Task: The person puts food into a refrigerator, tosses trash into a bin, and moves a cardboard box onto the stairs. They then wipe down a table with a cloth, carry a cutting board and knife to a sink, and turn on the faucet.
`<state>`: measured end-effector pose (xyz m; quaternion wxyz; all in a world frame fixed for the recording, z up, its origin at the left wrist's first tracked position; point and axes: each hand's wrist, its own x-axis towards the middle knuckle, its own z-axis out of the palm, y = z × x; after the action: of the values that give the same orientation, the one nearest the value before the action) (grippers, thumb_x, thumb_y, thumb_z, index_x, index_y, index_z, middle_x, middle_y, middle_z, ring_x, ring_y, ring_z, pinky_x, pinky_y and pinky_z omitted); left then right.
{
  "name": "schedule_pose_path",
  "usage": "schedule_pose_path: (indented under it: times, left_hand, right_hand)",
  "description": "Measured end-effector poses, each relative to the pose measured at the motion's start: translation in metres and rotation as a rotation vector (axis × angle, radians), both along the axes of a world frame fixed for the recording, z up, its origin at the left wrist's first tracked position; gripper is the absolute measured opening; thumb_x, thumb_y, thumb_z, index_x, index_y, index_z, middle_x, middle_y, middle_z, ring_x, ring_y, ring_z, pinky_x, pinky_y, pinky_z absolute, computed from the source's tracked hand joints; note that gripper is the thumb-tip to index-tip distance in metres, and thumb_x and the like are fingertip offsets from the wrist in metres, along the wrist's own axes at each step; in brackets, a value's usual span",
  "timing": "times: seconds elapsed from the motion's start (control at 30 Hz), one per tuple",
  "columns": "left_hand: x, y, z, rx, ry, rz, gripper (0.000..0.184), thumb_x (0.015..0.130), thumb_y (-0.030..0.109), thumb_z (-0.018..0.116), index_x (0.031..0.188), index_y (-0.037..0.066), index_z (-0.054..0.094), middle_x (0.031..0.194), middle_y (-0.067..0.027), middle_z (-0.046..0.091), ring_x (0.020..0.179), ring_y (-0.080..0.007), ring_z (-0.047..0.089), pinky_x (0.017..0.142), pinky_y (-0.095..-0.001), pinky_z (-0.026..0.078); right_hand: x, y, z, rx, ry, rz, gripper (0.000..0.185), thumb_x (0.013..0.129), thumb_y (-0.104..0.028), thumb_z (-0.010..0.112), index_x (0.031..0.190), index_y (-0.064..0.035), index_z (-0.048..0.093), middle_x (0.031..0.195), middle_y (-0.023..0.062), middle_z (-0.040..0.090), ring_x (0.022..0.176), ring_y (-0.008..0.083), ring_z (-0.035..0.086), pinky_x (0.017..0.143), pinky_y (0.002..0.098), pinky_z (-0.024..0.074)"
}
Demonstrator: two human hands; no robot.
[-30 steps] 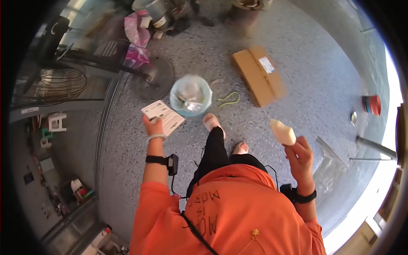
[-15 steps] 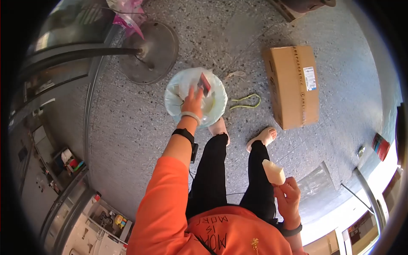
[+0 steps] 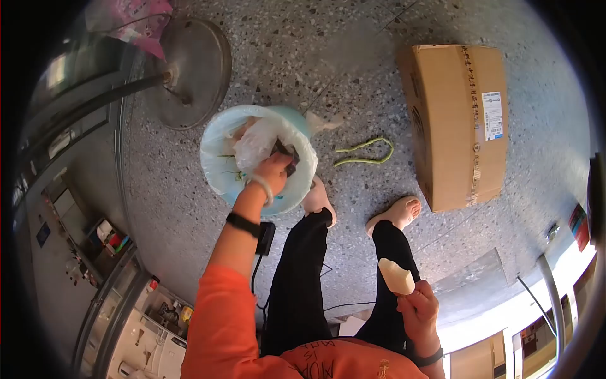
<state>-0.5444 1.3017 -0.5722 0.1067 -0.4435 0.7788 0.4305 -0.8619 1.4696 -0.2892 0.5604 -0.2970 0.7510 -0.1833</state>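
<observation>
My left hand (image 3: 273, 172) reaches down inside a bin lined with a pale plastic bag (image 3: 214, 174). Its fingers are closed on a dark wrapper (image 3: 291, 163). Crumpled clear plastic (image 3: 255, 140) lies beside those fingers, and some green stems (image 3: 235, 174) show in the liner. Over my right leg, my right hand (image 3: 419, 309) grips a cream-coloured ice cream bar (image 3: 396, 276) from below, its top uneven. Any stick is hidden by the fingers.
A taped cardboard box (image 3: 451, 126) stands on the speckled floor to the right. Between it and the bin lies a yellow-green cord (image 3: 372, 159). A round metal base (image 3: 196, 72) with a pole and a pink plastic bag (image 3: 136, 25) are at upper left.
My left hand has gone lower into the bin with the wrapper, which was above the liner's contents before. The view has shifted and come closer. My right hand still holds the ice cream bar.
</observation>
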Motion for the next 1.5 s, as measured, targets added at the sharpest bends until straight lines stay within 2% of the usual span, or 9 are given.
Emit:
schedule_pose_path:
  times: [0.1, 0.17, 0.23, 0.43, 0.53, 0.6, 1.07, 1.43, 1.5]
  left_hand:
    - [-0.074, -0.031, 0.135, -0.221, -0.426, -0.018, 0.027, 0.071, 0.007, 0.05, 0.098, 0.007, 0.053, 0.093, -0.0122, 0.052, 0.09, -0.0341, 0.049, 0.078, -0.0426, 0.04]
    - [-0.102, -0.015, 0.137, -0.307, -0.012, 0.161, 0.023, 0.069, 0.006, 0.054, 0.092, 0.006, 0.054, 0.082, -0.0105, 0.052, 0.084, -0.0338, 0.049, 0.071, -0.0425, 0.041]
    - [-0.137, 0.008, 0.111, 0.031, 0.208, 0.228, 0.019, 0.069, 0.005, 0.054, 0.088, 0.006, 0.055, 0.095, -0.0151, 0.051, 0.089, -0.0344, 0.05, 0.073, -0.0387, 0.043]
    - [-0.179, 0.09, -0.079, 0.297, -0.393, -0.278, 0.024, 0.077, 0.016, 0.05, 0.099, 0.013, 0.058, 0.127, -0.0118, 0.036, 0.108, -0.0313, 0.045, 0.086, -0.0416, 0.038]
    - [-0.177, 0.118, -0.128, 0.205, -0.658, 0.119, 0.032, 0.078, 0.015, 0.047, 0.11, 0.012, 0.052, 0.125, -0.0127, 0.037, 0.109, -0.0312, 0.044, 0.086, -0.0443, 0.038]
    - [-0.168, 0.125, -0.129, -0.03, -0.563, -0.362, 0.04, 0.078, 0.011, 0.044, 0.117, 0.005, 0.041, 0.119, -0.0158, 0.042, 0.106, -0.0293, 0.045, 0.083, -0.045, 0.038]
    - [-0.046, 0.061, 0.256, -0.133, 0.096, 0.509, 0.059, 0.067, 0.005, 0.061, 0.119, -0.002, 0.035, 0.12, -0.0226, 0.03, 0.102, -0.0374, 0.045, 0.086, -0.036, 0.041]
    - [0.008, 0.064, 0.327, 0.132, 0.046, 0.327, 0.041, 0.07, 0.022, 0.061, 0.106, 0.005, 0.052, 0.102, -0.0177, 0.054, 0.096, -0.0357, 0.05, 0.083, -0.0407, 0.041]
    - [0.074, 0.127, 0.244, -0.013, 0.113, 0.362, 0.044, 0.072, 0.031, 0.058, 0.108, 0.006, 0.052, 0.102, -0.0189, 0.054, 0.096, -0.0332, 0.051, 0.082, -0.0397, 0.042]
  right_hand:
    - [-0.005, -0.001, 0.002, -0.009, -0.058, -0.063, 0.013, 0.07, 0.006, 0.057, 0.081, 0.0007, 0.06, 0.071, 0.0062, 0.047, 0.055, 0.0135, 0.05, 0.046, 0.0241, 0.039]
    - [-0.007, 0.005, -0.007, -0.01, -0.09, -0.092, 0.013, 0.07, 0.007, 0.057, 0.081, 0.0008, 0.06, 0.071, 0.0057, 0.047, 0.055, 0.0125, 0.05, 0.046, 0.0235, 0.0388]
    - [-0.007, 0.018, -0.023, -0.01, -0.095, -0.138, 0.012, 0.071, 0.006, 0.056, 0.081, 0.0011, 0.06, 0.071, 0.0053, 0.047, 0.055, 0.0115, 0.05, 0.046, 0.0228, 0.0385]
    - [-0.006, 0.05, -0.071, 0.099, -0.045, -0.241, 0.013, 0.072, 0.007, 0.052, 0.081, 0.0023, 0.061, 0.072, 0.006, 0.046, 0.053, 0.0104, 0.048, 0.045, 0.0221, 0.0384]
    - [-0.011, 0.055, -0.094, 0.106, -0.04, -0.201, 0.016, 0.071, 0.008, 0.051, 0.082, 0.0019, 0.061, 0.071, 0.0057, 0.045, 0.053, 0.0108, 0.048, 0.044, 0.0222, 0.038]
    - [-0.008, 0.058, -0.095, 0.1, -0.062, -0.229, 0.017, 0.071, 0.008, 0.05, 0.083, 0.0023, 0.061, 0.072, 0.0059, 0.046, 0.053, 0.0105, 0.048, 0.044, 0.022, 0.038]
    - [0.015, 0.014, 0.058, -0.14, -0.011, -0.024, 0.012, 0.074, 0.004, 0.048, 0.08, 0.003, 0.059, 0.073, 0.0058, 0.047, 0.054, 0.0097, 0.047, 0.045, 0.0198, 0.0394]
    - [0.038, -0.034, 0.209, -0.399, -0.019, -0.088, 0.012, 0.075, 0.003, 0.051, 0.083, 0.0033, 0.061, 0.075, 0.0054, 0.047, 0.055, 0.0089, 0.049, 0.045, 0.0188, 0.0423]
    - [0.041, -0.042, 0.238, -0.477, -0.013, -0.097, 0.012, 0.075, 0.003, 0.051, 0.082, 0.0028, 0.061, 0.074, 0.0057, 0.048, 0.054, 0.0091, 0.05, 0.045, 0.0193, 0.0422]
